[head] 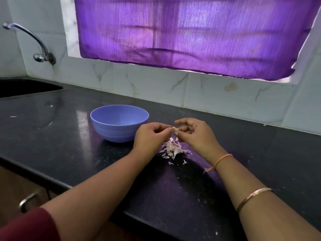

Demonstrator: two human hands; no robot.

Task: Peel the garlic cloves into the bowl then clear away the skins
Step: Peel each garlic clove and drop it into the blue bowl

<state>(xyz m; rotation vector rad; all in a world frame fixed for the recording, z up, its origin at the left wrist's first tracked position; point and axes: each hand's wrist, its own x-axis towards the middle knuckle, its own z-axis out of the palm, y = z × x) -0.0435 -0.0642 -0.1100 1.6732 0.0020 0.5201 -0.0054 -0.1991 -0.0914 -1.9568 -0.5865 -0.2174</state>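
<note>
1 bowl [112, 133]. 2 hands: left hand [149, 134] & right hand [194, 133]. 1 garlic clove [175, 129] between the hands. 1 pile of skins [172, 148], pcs too many to count, plus 2 loose bits next to it. 1 tap [29, 40], 1 sink [26, 87], 1 curtain [191, 35], 1 cabinet handle [28, 200]. on right arm 2 bands: 1 thread [220, 160], 1 bangle [251, 197].

Both forearms reach forward, left hand [149, 135] and right hand [195, 133] pinching 1 garlic clove [175, 129] between curled fingers.

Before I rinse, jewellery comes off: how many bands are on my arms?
2, both on the right arm: an orange thread band at the wrist, a metal bangle up the forearm. The left sleeve may hide more.
</note>
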